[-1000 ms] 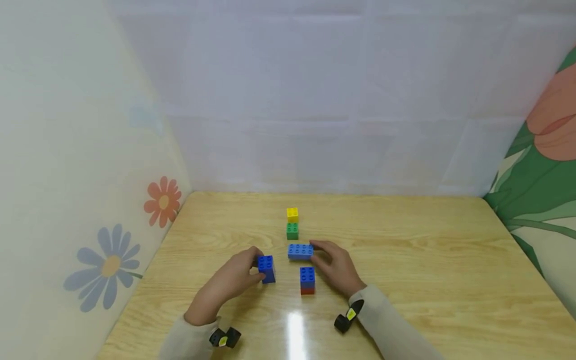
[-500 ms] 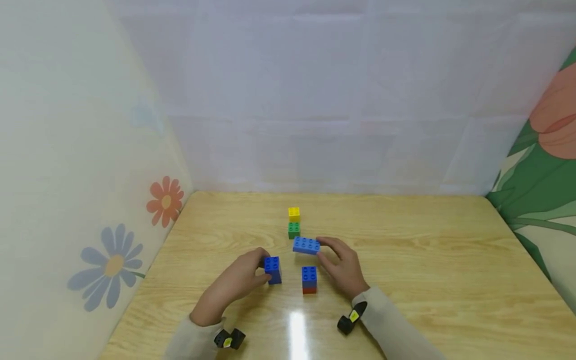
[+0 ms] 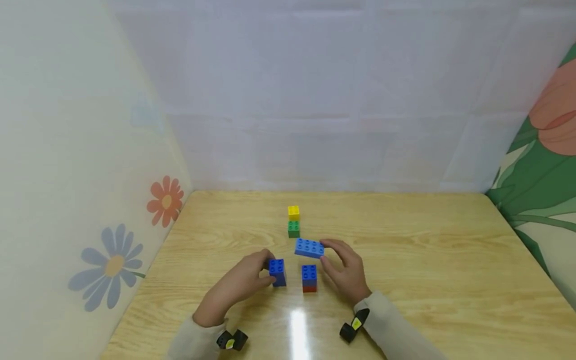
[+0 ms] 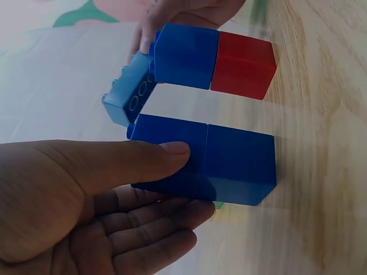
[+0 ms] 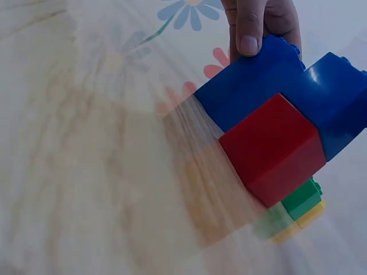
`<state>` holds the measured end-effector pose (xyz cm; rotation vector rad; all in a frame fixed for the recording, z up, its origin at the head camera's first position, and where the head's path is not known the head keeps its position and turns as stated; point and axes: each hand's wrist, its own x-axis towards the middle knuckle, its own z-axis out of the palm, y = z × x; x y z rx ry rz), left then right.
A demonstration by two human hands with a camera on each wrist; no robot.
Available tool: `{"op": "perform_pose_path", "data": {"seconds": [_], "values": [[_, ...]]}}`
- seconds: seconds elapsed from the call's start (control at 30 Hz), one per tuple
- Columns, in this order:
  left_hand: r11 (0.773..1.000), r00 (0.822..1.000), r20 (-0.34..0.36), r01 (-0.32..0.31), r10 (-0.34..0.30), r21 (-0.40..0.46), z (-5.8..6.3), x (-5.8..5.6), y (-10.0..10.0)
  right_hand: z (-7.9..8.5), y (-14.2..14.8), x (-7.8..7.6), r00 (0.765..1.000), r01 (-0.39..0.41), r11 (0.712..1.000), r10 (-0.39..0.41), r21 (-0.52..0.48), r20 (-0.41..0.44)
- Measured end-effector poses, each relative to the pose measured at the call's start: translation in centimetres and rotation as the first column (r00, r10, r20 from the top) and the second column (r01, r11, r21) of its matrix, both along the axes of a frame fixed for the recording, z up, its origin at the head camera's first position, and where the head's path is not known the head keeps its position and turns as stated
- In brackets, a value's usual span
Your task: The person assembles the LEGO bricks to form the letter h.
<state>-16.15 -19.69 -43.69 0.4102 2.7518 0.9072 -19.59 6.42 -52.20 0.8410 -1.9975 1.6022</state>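
My left hand point(image 3: 246, 274) grips a tower of two dark blue bricks point(image 3: 278, 274), thumb on the near side, fingers behind. In the left wrist view the seam between its bricks point(image 4: 241, 163) shows. My right hand point(image 3: 347, 272) pinches the right end of a long light blue brick point(image 3: 309, 248), which is raised and slightly tilted, its hollow underside showing in the left wrist view. Between the hands stands a dark blue brick on a red brick point(image 3: 309, 278); the red one point(image 5: 275, 149) fills much of the right wrist view, where my right hand is not seen.
Behind the light blue brick stand a green brick point(image 3: 294, 230) and, farther back, a yellow brick point(image 3: 293, 212). All are on a wooden table point(image 3: 427, 260). A white cloth backdrop point(image 3: 315, 100) rises at its far edge, with a flower-patterned wall point(image 3: 103, 150) on the left.
My right hand has lifted the light blue brick off the table, moving it slightly right and tilting it. My left hand has shifted right with the dark blue tower, closer to the blue-and-red stack.
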Motion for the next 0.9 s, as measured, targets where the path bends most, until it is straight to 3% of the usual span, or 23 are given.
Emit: {"op": "perform_pose_path", "data": {"seconds": [0.13, 0.23, 0.37, 0.47, 0.6, 0.9], "values": [[1.0, 1.0, 0.007, 0.029, -0.029, 0.0, 0.0, 0.1, 0.2, 0.7, -0.2, 0.7, 0.999, -0.005, 0.998, 0.002, -0.059, -0.051], [0.999, 0.999, 0.005, 0.048, -0.048, 0.006, 0.0, 0.2, 0.3, 2.0, -0.6, 1.6, 0.994, -0.021, 0.997, 0.013, -0.08, -0.108], [0.998, 0.998, -0.004, 0.067, -0.067, 0.017, -0.2, 0.1, 0.5, 3.9, -1.2, 2.5, 0.975, -0.033, 0.998, 0.018, -0.062, -0.222], [0.997, 0.997, -0.006, 0.076, -0.076, 0.026, -0.3, 0.1, 0.6, 4.4, -1.5, 2.8, 0.96, -0.035, 0.998, 0.022, -0.044, -0.278], [0.996, 0.997, -0.003, 0.078, -0.078, 0.032, -0.5, 0.0, 0.7, 3.8, -1.6, 2.6, 0.955, -0.042, 0.999, 0.034, -0.021, -0.294], [0.993, 0.993, -0.039, 0.114, -0.112, 0.042, -0.7, 0.1, 1.1, 0.6, -1.7, 1.5, 0.953, -0.112, 0.993, 0.12, 0.047, -0.278]]}}
